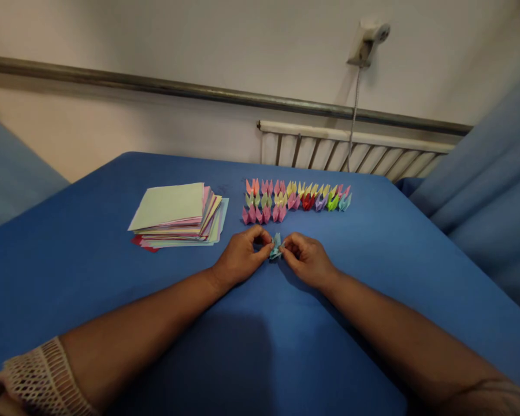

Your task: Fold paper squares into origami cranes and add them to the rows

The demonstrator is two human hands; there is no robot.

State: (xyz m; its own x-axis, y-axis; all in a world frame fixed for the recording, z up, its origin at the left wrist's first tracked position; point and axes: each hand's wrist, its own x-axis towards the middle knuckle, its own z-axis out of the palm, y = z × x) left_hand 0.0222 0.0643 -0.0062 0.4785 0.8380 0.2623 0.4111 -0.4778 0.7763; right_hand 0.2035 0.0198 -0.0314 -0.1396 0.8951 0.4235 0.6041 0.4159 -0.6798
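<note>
A small light-blue folded paper crane (276,247) is between my two hands, just above or on the blue table. My left hand (245,252) pinches its left side between thumb and fingers. On the other side, the thumb and fingertips of my right hand (308,257) close on its right edge. Beyond my hands stand rows of finished paper cranes (279,214) in pink, yellow, green, red, purple and blue. To the left lies a thick stack of coloured paper sheets (171,207), with a pale green sheet on top.
The blue-covered table (351,260) reaches to the wall. A metal rail (177,86) runs along the wall above a white radiator (329,136). A plug (366,49) with a hanging cord sits at upper right. Blue curtains (494,173) hang at the right.
</note>
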